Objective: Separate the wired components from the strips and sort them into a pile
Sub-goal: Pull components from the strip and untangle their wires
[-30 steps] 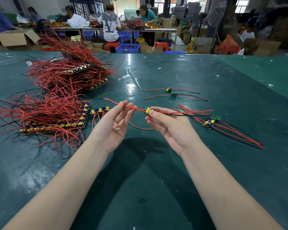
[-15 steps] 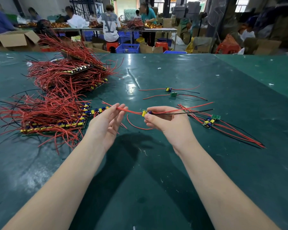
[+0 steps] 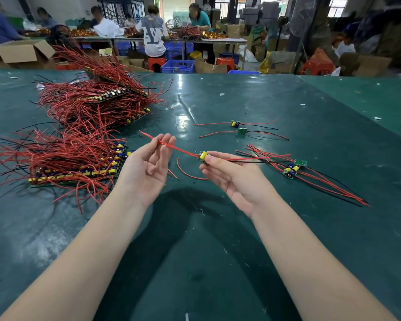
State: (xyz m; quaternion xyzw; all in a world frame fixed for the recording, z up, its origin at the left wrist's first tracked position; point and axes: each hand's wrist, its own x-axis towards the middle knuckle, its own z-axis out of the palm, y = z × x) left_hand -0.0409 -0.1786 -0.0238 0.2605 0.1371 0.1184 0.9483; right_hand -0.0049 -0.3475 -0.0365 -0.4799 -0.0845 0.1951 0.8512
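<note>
My right hand (image 3: pixel 236 179) pinches a small wired component (image 3: pixel 203 156) with a yellow capacitor between thumb and fingertips, above the green table (image 3: pixel 218 262). Its red leads run left across the straight fingertips of my left hand (image 3: pixel 148 163), which lies palm up. A red and a black lead trail right. To the left lie strips of joined components (image 3: pixel 74 174) under tangled red wires, with a taller stack (image 3: pixel 97 100) behind. At the right sits a small pile of separated components (image 3: pixel 292 169).
Two loose wired components (image 3: pixel 235 123) (image 3: pixel 242 130) lie further back in the middle. A curved red wire (image 3: pixel 188 174) lies on the table between my hands. Beyond the far table edge stand cardboard boxes (image 3: pixel 21 54), blue crates (image 3: pixel 177 66) and people at other tables.
My right hand has turned more palm up while still holding the component. My left hand has slid out leftward along the red leads, its fingers now straighter and higher.
</note>
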